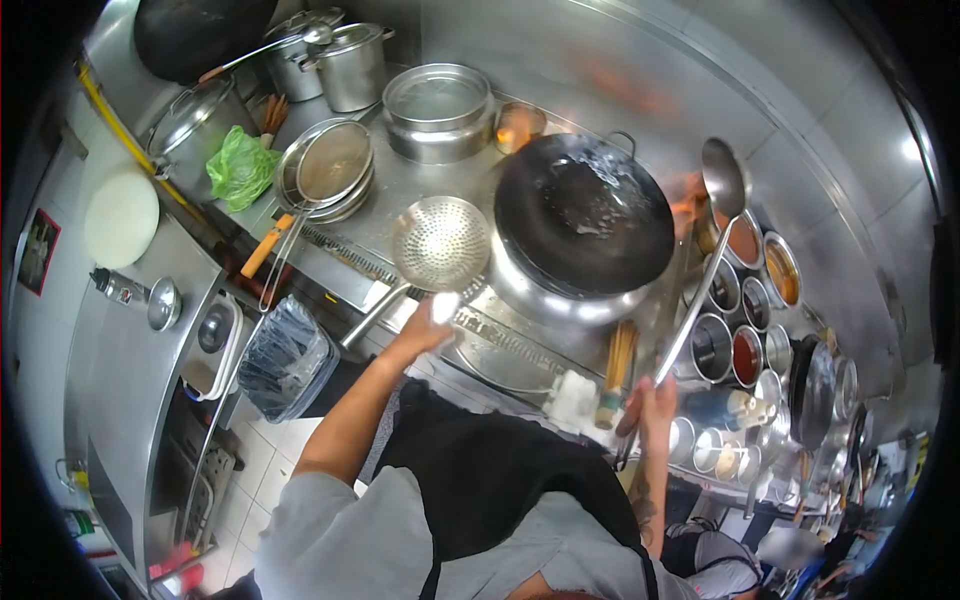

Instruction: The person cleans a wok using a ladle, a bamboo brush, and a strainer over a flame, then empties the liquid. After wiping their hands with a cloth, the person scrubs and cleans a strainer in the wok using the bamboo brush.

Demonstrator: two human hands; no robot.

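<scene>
My left hand (425, 332) is closed on a bright white cloth (444, 306), partly smeared by motion. It is just below the bowl of a perforated metal strainer (440, 243), whose handle slants to the lower left. My right hand (652, 402) grips the long handle of a metal ladle (725, 176), with the bowl raised to the right of the wok. The black wok (570, 235) rests on a round metal burner ring, with wet, shiny patches inside. Flames show beside its right edge. Neither hand touches the wok.
Sieves (335, 165) and lidded steel pots (352, 70) stand at the back left. Sauce containers (747, 355) line the right side. A bamboo brush (618, 370) stands near a crumpled white cloth (575, 400). A lined bin (288, 358) is at left; other people are at lower right.
</scene>
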